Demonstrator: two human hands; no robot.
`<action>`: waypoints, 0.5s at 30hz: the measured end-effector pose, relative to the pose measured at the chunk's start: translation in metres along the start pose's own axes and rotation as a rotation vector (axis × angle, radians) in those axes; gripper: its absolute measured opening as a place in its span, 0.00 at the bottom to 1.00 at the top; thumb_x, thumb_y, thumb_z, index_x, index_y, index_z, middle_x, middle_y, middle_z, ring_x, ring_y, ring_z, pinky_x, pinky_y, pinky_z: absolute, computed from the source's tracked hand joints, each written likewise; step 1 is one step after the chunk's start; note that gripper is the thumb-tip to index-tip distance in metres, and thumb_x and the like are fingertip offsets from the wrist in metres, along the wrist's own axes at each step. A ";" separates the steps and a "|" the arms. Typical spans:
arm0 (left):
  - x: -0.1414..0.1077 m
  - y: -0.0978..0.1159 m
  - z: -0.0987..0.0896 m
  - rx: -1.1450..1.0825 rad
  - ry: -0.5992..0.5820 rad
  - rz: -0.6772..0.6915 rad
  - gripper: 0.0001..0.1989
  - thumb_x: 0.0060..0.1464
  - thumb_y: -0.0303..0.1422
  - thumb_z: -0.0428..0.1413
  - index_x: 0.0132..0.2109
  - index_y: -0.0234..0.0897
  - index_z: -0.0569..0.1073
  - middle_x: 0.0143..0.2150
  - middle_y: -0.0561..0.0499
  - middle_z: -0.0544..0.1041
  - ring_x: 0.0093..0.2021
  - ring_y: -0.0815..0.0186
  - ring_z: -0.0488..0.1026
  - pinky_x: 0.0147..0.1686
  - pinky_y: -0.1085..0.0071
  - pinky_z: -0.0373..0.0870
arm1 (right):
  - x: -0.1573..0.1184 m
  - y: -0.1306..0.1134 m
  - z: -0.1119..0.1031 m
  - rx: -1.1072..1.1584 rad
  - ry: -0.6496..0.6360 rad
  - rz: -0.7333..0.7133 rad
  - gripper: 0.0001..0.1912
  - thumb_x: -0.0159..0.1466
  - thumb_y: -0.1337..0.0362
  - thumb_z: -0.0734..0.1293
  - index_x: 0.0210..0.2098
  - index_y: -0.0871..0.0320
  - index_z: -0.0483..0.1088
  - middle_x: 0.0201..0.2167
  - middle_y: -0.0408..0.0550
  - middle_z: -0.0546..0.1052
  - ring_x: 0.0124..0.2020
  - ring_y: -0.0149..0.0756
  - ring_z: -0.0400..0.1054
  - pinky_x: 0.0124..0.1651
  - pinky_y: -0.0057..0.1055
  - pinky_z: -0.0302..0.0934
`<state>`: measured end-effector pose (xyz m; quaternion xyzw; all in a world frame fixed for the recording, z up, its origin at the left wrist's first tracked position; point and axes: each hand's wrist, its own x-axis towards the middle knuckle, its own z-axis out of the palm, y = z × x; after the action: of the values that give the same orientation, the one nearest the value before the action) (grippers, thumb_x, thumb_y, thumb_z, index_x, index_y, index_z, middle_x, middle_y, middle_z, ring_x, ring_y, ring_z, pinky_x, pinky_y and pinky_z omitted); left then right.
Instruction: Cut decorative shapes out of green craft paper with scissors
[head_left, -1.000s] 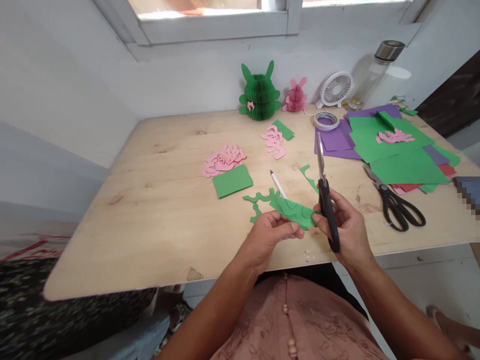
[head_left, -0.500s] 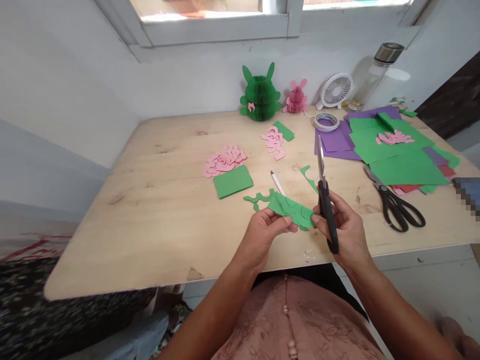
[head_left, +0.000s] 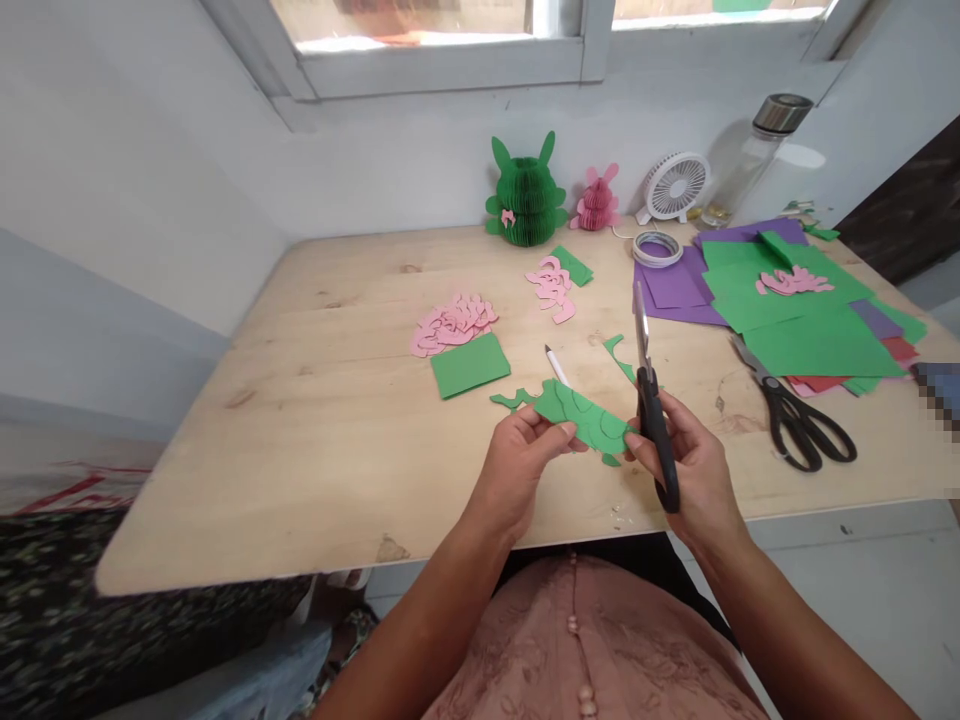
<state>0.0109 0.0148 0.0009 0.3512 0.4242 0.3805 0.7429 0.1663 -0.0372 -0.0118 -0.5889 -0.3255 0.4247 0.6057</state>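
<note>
My left hand (head_left: pixel 517 465) pinches a curved piece of green paper (head_left: pixel 585 418) between thumb and fingers, above the table. My right hand (head_left: pixel 694 465) grips black-handled scissors (head_left: pixel 652 430) upright, blades pointing up and apart from the paper's cut outline. The right fingertips rest at the paper's right end. Pencil lines mark the green paper. Just beyond it lie a white pen (head_left: pixel 556 366) and a jagged green scrap (head_left: pixel 619 358).
The wooden table (head_left: pixel 300 450) holds pink paper cutouts (head_left: pixel 454 325), a green rectangle (head_left: pixel 470 365), stacked coloured sheets (head_left: pixel 795 310) and larger black scissors (head_left: pixel 799 425). Paper honeycomb rabbits (head_left: pixel 526 195), a small fan (head_left: pixel 675 187) and a glass bottle (head_left: pixel 750 150) stand by the wall.
My left hand has shifted slightly left and up, and the green paper now tilts down to the right. The scissors stay in my right hand, and the whole view has drifted slightly.
</note>
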 end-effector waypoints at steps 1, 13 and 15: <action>0.000 0.001 -0.001 0.017 0.024 0.004 0.08 0.45 0.32 0.61 0.34 0.34 0.76 0.30 0.49 0.78 0.32 0.65 0.73 0.40 0.66 0.68 | 0.000 -0.001 0.000 0.000 0.011 0.000 0.27 0.51 0.68 0.73 0.51 0.52 0.70 0.28 0.40 0.72 0.27 0.32 0.66 0.31 0.31 0.63; -0.001 0.005 0.004 0.079 0.114 0.173 0.05 0.44 0.31 0.61 0.31 0.36 0.76 0.30 0.51 0.78 0.33 0.66 0.72 0.36 0.70 0.67 | -0.013 -0.014 0.001 0.059 0.012 0.025 0.25 0.53 0.69 0.71 0.51 0.53 0.70 0.25 0.38 0.72 0.25 0.30 0.63 0.31 0.30 0.61; -0.002 0.007 0.005 0.086 0.119 0.176 0.05 0.44 0.31 0.61 0.31 0.36 0.76 0.30 0.51 0.78 0.33 0.65 0.72 0.36 0.70 0.67 | -0.014 -0.015 0.003 0.054 0.002 0.017 0.25 0.53 0.69 0.71 0.51 0.53 0.70 0.25 0.39 0.72 0.25 0.30 0.64 0.31 0.30 0.61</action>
<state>0.0130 0.0155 0.0089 0.3954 0.4509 0.4458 0.6645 0.1601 -0.0475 0.0043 -0.5756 -0.3080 0.4379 0.6181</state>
